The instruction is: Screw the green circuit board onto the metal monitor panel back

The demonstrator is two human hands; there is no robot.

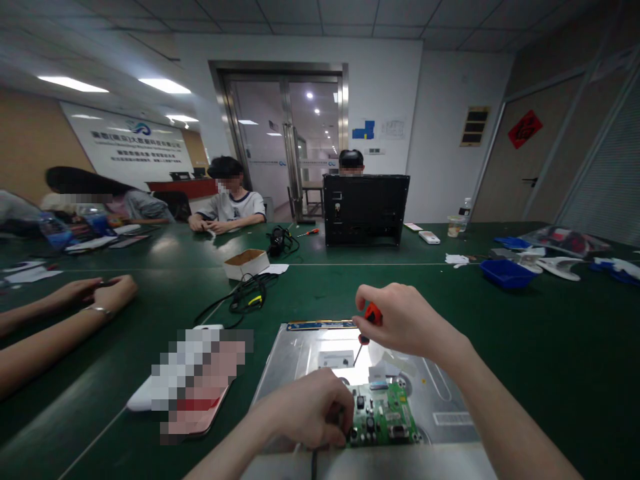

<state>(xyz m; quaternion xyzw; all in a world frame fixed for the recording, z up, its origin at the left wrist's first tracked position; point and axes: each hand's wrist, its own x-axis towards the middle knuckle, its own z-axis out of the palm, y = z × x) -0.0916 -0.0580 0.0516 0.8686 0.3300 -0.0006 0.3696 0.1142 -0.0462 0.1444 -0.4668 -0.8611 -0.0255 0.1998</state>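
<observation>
My right hand (405, 317) is closed around the red and black handle of a screwdriver (371, 316). The thin shaft points down over the flat metal back of a display panel (295, 353). On the lower middle of that panel lies a green circuit board (387, 410) with several components. My left hand (313, 407) is at the board's left edge, its fingers curled together; whatever is between them is hidden. A dark cable (314, 463) runs below this hand. Along the panel's far edge is a narrow blue circuit strip (320, 325).
Two phones, one white (145, 390) and one pink (200, 420), lie to the left. Beyond them are black cables (247, 293) and a small cardboard box (246, 264). A black monitor casing (367, 210) stands farther back. Blue trays (507, 272) sit at right. Another person's hands (107, 293) rest at left.
</observation>
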